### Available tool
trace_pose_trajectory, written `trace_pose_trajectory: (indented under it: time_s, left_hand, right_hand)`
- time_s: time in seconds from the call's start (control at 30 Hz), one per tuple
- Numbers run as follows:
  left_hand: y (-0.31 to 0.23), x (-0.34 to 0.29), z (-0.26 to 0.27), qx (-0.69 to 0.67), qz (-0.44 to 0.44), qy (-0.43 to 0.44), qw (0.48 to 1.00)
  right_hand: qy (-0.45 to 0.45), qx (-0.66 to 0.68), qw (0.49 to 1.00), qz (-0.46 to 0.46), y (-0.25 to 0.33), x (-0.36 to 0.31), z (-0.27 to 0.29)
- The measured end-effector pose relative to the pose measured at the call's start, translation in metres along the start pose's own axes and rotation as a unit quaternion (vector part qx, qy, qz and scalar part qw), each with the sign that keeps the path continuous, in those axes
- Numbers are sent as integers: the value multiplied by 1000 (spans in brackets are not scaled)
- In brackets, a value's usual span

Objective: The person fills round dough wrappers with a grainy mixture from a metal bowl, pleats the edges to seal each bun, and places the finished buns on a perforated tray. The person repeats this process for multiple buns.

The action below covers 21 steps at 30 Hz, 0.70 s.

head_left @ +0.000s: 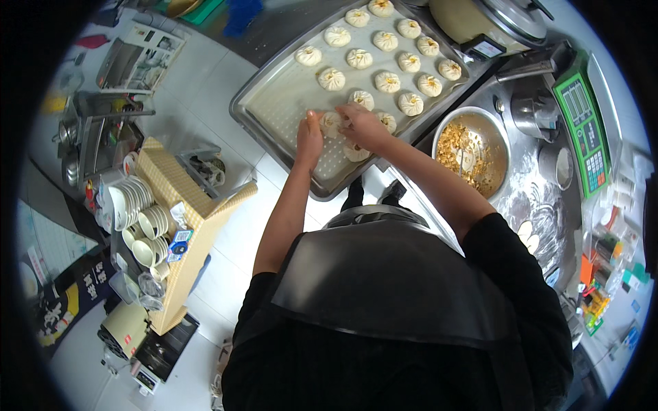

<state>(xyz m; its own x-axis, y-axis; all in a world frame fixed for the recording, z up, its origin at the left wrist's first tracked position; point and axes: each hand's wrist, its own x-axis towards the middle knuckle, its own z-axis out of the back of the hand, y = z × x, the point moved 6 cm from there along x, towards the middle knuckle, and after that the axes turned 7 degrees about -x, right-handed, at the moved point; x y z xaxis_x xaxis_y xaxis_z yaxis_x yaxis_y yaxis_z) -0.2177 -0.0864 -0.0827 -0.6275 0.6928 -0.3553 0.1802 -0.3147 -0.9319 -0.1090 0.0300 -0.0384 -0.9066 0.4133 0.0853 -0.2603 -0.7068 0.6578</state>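
Note:
Several pleated filled buns (360, 59) sit in loose rows on a large metal baking tray (240, 109), whose bottom is dotted with small holes. Over the near part of the tray, my left hand (310, 142) and my right hand (367, 130) hold a pale bun (331, 125) from its two sides, fingers closed round it. Part of that bun is covered by my fingers. Another bun (356, 151) lies just below my right hand, and one more (386, 122) shows past its knuckles.
Right of the tray, a steel bowl (506, 147) of chopped filling stands on a floury worktop (528, 205). A green scale (581, 127) and metal containers (534, 113) are beyond it. A lidded pot (473, 24) stands at the far right. Stacked bowls (147, 236) fill a left-hand table.

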Motion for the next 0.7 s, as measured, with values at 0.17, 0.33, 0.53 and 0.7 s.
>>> trace_pose_trajectory:
  time_s: [0.17,0.33,0.53,0.7]
  left_hand:
    - [30,17,6,61,12,-44,997]
    - [-3,33,3,373,-201,-40,905]
    - [-90,-40,-122,130,-254,48,957]
    - [-109,-130,-272,152,-239,207,936]
  right_hand:
    - [-32,281,932,-225,-14,-55,68]
    - [-158,-7,972,-171,-19,-158,154]
    - [-366,34,862,-349,-99,-389,193]
    - [-208,-155,613,-746,-160,-614,173]
